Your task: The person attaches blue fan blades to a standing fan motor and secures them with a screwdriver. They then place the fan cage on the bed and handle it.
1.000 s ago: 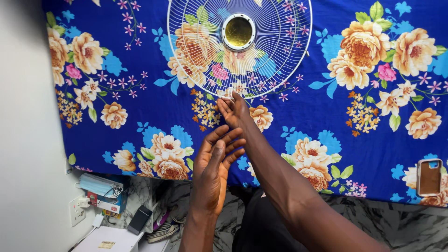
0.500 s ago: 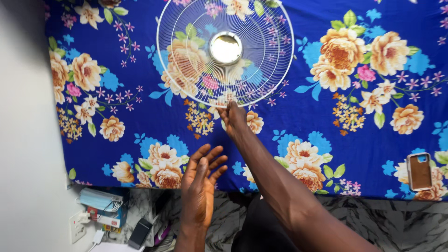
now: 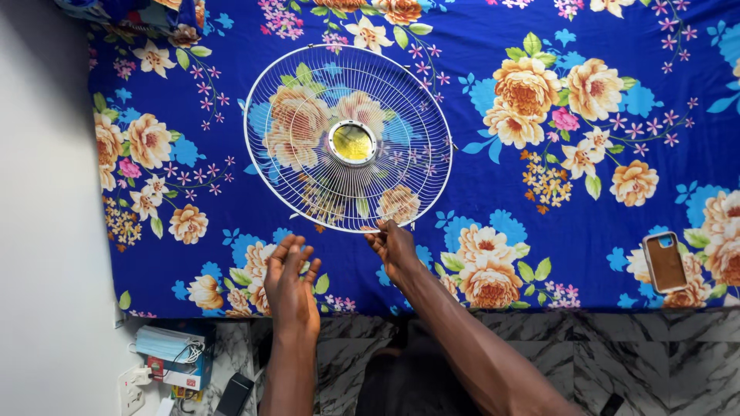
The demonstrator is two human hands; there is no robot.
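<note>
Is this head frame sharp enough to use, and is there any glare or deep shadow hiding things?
Head view: evenly lit and mostly sharp, the wire spokes of the fan guard read clearly; its round centre cap carries a yellowish glare; the right hand at the guard's rim and the left hand look crisp; the white wall is shaded at the top; the clutter at bottom left is dim.

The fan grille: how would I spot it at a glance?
Start with the blue flowered bedsheet that fills most of the view. On its upper middle lies the fan grille, a round white wire cage with a shiny hub at its centre. The right hand grips its near rim; it is the only see-through, spoked thing there.
</note>
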